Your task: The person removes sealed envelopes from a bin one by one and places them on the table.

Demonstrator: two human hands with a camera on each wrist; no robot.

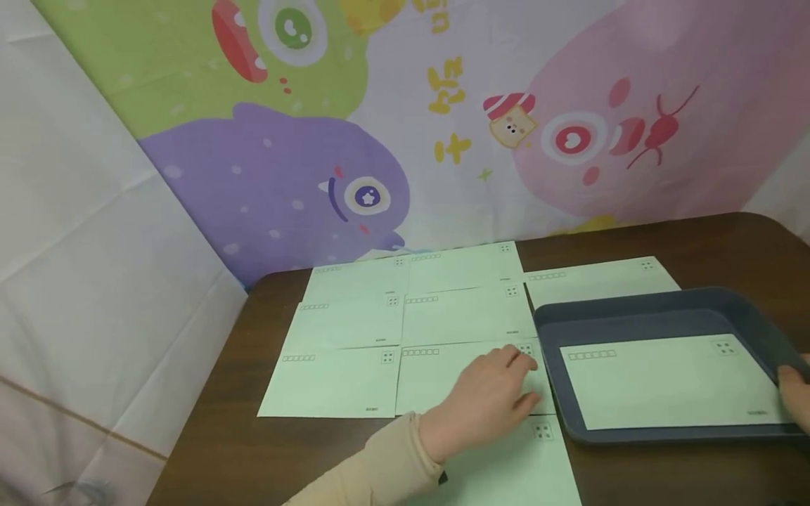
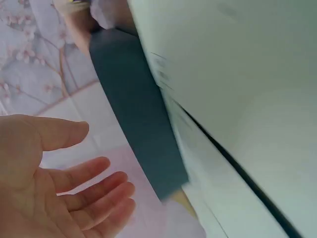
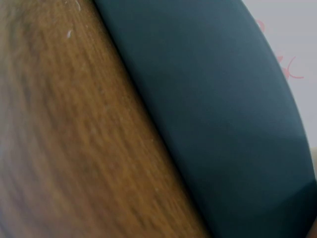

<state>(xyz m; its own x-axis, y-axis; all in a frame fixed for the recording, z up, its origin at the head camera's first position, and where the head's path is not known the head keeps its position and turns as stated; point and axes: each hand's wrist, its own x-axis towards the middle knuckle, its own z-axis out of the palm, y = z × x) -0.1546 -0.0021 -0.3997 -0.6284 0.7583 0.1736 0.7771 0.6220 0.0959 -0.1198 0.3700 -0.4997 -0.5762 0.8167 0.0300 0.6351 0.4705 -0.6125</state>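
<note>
My left hand [image 1: 484,400] hovers over the middle column of white envelopes [image 1: 443,372], just left of the tray. Loosely bent and apart, its fingers [image 2: 94,191] hold nothing in the left wrist view. A dark blue-grey tray [image 1: 626,313] lies at the right with one envelope [image 1: 671,386] inside. At the tray's right end, my right hand [image 1: 796,397] grips the rim, its thumb on top; the frame edge cuts off the rest of it. The right wrist view shows mostly the tray's outer side [image 3: 208,109].
More envelopes lie in rows on the brown wooden table [image 1: 221,393], with printed boxes in their corners. One envelope [image 1: 601,277] is partly covered by the tray's back edge. A cartoon-printed cloth [image 1: 443,190] hangs behind; a white sheet [image 1: 95,232] stands at the left.
</note>
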